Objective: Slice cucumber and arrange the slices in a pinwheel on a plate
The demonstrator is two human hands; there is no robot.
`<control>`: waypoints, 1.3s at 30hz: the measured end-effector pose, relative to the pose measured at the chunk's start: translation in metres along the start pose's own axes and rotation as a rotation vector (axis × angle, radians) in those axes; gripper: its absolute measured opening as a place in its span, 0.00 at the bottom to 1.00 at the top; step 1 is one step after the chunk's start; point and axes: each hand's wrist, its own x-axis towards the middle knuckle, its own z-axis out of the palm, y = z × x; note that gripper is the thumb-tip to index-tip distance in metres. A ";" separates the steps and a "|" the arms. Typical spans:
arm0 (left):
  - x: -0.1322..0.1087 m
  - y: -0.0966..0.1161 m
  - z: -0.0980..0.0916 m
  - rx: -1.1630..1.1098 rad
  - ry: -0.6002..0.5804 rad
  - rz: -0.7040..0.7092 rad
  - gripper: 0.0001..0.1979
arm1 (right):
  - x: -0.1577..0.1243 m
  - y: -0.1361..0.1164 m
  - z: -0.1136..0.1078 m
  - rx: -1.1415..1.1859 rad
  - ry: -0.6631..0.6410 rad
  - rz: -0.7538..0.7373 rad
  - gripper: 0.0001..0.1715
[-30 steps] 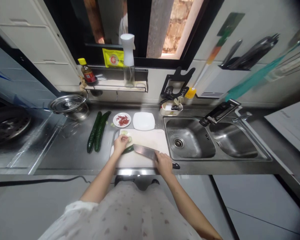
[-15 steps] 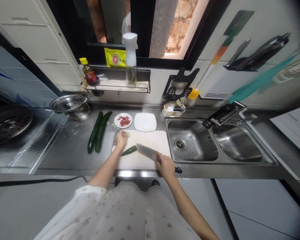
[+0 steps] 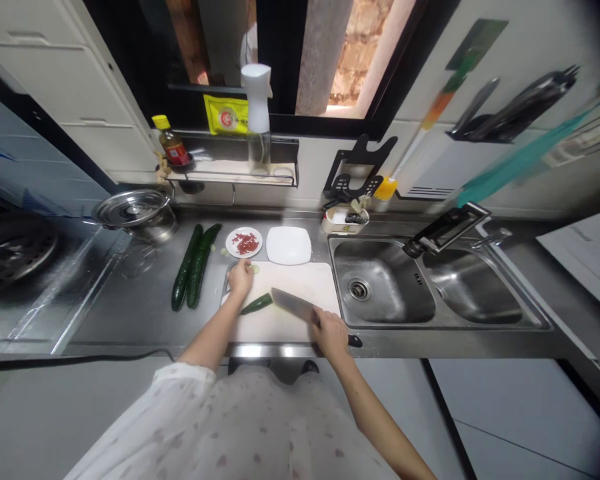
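Observation:
My right hand (image 3: 330, 331) is closed around the handle of a kitchen knife (image 3: 293, 305), whose broad blade points left over the white cutting board (image 3: 290, 328). A dark green piece of cucumber (image 3: 257, 304) lies on the board just left of the blade tip. At the board's upper left corner, my left hand (image 3: 240, 278) has its fingers drawn together at some pale cucumber slices (image 3: 255, 269); the hand partly hides them. Left of the board, two whole cucumbers (image 3: 195, 267) rest side by side on the steel counter.
Behind the board stand a small plate of chopped red pieces (image 3: 244, 243) and a white square plate (image 3: 289, 245). A double sink (image 3: 385, 287) is to the right. A lidded steel pot (image 3: 140, 213) stands at left. A black handle (image 3: 355, 341) sticks out by the board's right corner.
The view has shifted slightly. Both hands, the knife and the cucumber piece keep nearly the same places on the board.

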 end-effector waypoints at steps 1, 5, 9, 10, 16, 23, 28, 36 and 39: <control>0.000 0.000 0.000 0.011 0.001 0.009 0.11 | 0.001 0.000 0.001 0.003 0.003 -0.003 0.24; 0.001 -0.002 0.001 0.036 0.018 0.051 0.11 | 0.002 0.000 0.002 -0.006 0.004 -0.006 0.24; 0.001 -0.003 0.000 0.069 0.026 0.122 0.12 | 0.002 0.000 0.001 -0.007 -0.004 -0.007 0.23; 0.000 -0.004 -0.001 0.084 0.023 0.140 0.11 | 0.002 0.000 0.000 -0.006 -0.008 -0.007 0.24; -0.003 -0.005 0.000 0.177 -0.003 0.186 0.12 | 0.003 -0.001 0.002 -0.002 -0.019 0.012 0.23; -0.003 -0.014 0.004 0.050 0.052 0.146 0.11 | 0.005 -0.003 0.001 0.022 -0.010 0.006 0.24; -0.016 -0.026 0.001 -0.082 0.093 0.152 0.11 | 0.006 -0.006 0.000 0.039 -0.012 -0.001 0.23; -0.069 -0.041 -0.001 -0.172 0.103 0.378 0.11 | 0.010 -0.023 -0.008 0.123 -0.052 0.034 0.17; -0.091 -0.037 -0.002 -0.134 0.091 0.555 0.11 | 0.011 -0.032 -0.012 0.147 -0.084 0.022 0.17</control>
